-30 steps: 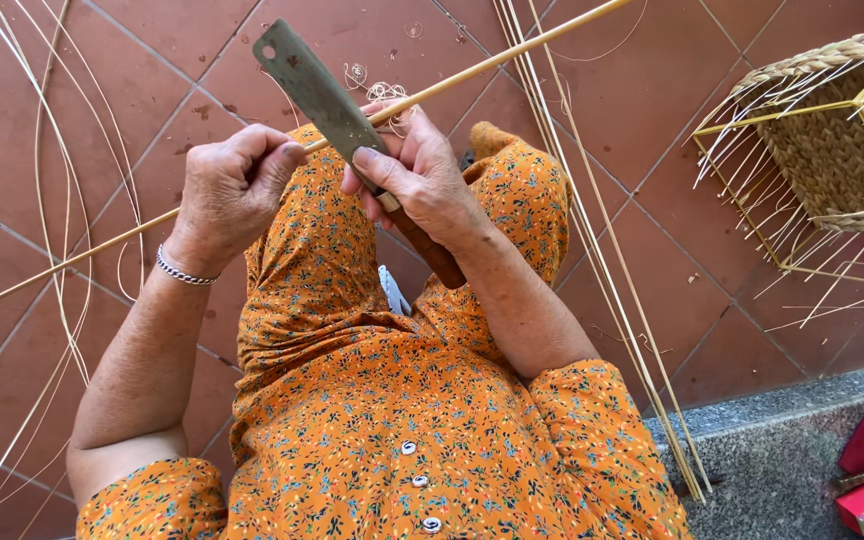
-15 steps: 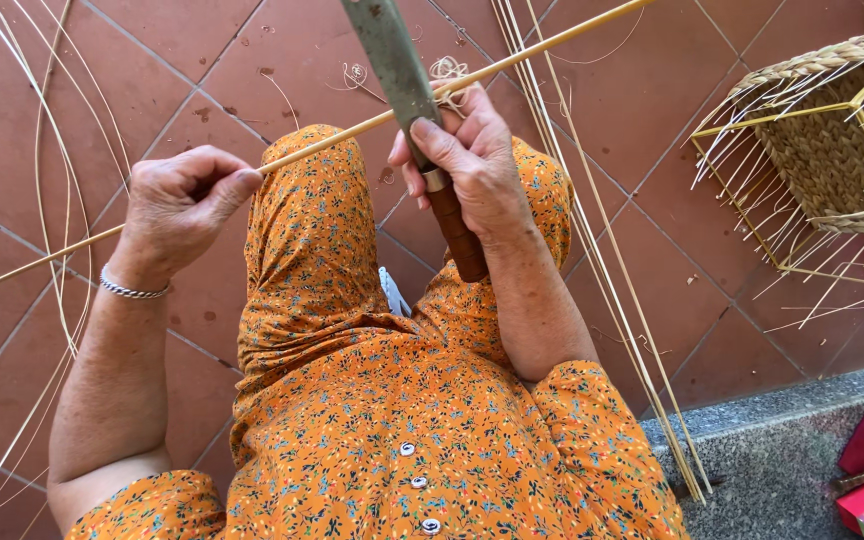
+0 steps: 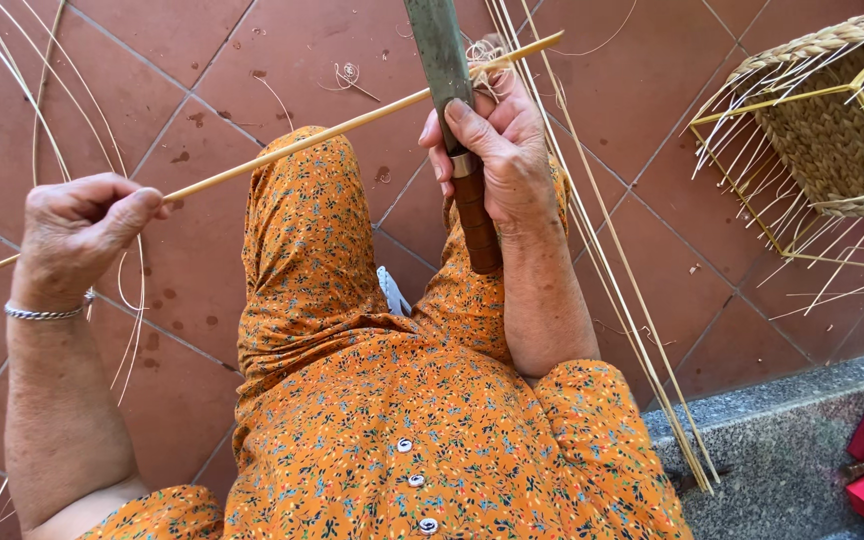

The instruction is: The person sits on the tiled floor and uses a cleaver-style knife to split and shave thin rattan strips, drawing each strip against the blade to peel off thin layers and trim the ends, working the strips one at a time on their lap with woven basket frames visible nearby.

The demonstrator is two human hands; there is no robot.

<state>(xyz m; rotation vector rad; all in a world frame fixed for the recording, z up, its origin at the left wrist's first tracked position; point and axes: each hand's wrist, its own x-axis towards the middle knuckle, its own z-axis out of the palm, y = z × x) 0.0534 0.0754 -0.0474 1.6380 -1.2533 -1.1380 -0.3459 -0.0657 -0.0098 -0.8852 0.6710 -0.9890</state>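
Seen from above, seated over a red-brown tiled floor (image 3: 202,40): a long pale bamboo strip (image 3: 352,125) stretched on a slant from lower left to upper right across an orange floral-clad knee (image 3: 302,200). Pinched near its lower stretch in the closed left hand (image 3: 77,235); crossed near its far end by the grey flat blade of a brown-handled knife (image 3: 447,70), gripped tight in the right hand (image 3: 497,155) (blade roughly upright, square to the strip). Off right, a half-woven straw basket (image 3: 827,130); alongside, loose thin splints (image 3: 612,280).
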